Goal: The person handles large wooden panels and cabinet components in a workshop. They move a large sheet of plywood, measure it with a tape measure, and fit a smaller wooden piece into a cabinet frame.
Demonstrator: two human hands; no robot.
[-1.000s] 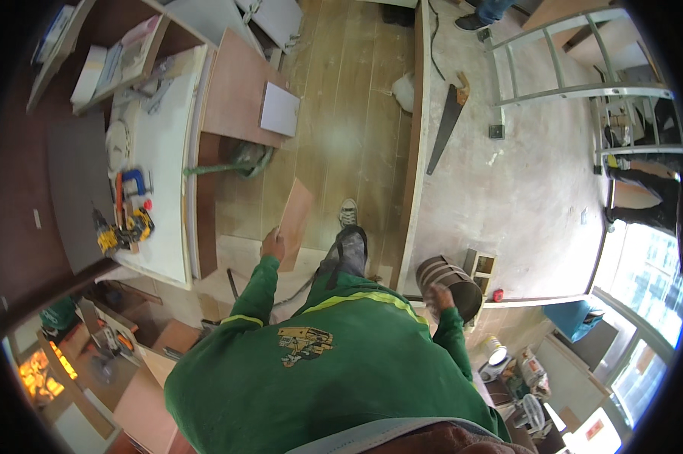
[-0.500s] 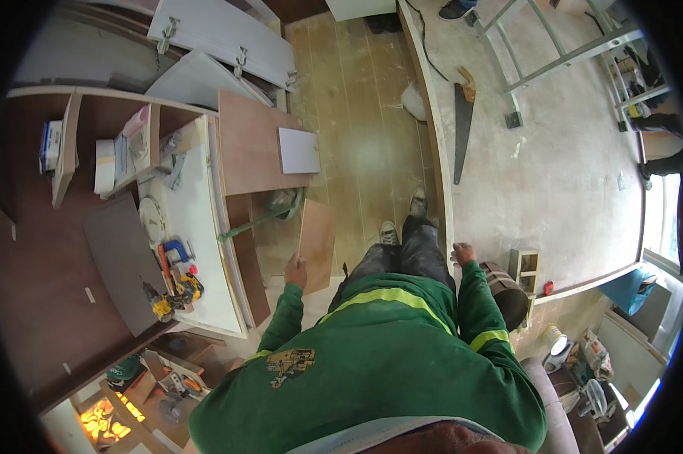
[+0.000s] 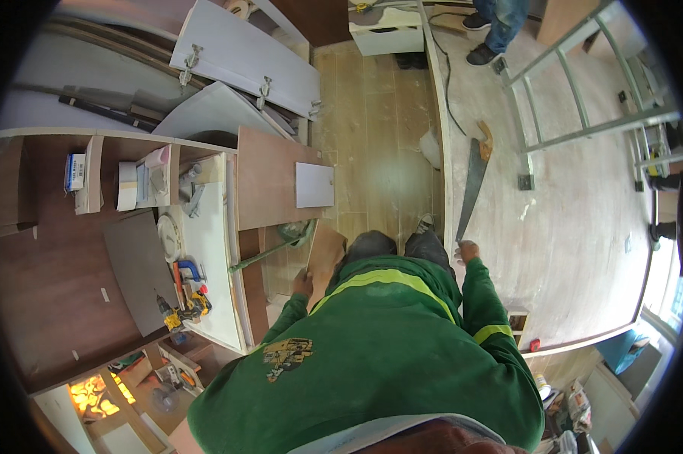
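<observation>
My left hand point(image 3: 304, 283) is closed on the edge of a thin brown wooden panel point(image 3: 327, 248), which hangs beside my left leg. My body hides part of that panel. At the edge of the pale raised platform point(image 3: 553, 257), my right hand point(image 3: 468, 251) is empty, its fingers loosely apart. A handsaw point(image 3: 474, 181) with a wooden handle lies on the platform. Its blade tip comes close to my right fingers, and I cannot tell whether they touch.
On the left stands a cabinet frame with a white board point(image 3: 209, 227), a cordless drill point(image 3: 183, 309) and a blue clamp point(image 3: 192, 271). A green-handled dustpan point(image 3: 296, 233) stands nearby. A metal ladder point(image 3: 576, 91) and another person's legs point(image 3: 502, 30) are at far right.
I have moved forward and bent lower along the tiled strip. My right hand has come up to the saw's tip. The panel in my left hand has moved along with me.
</observation>
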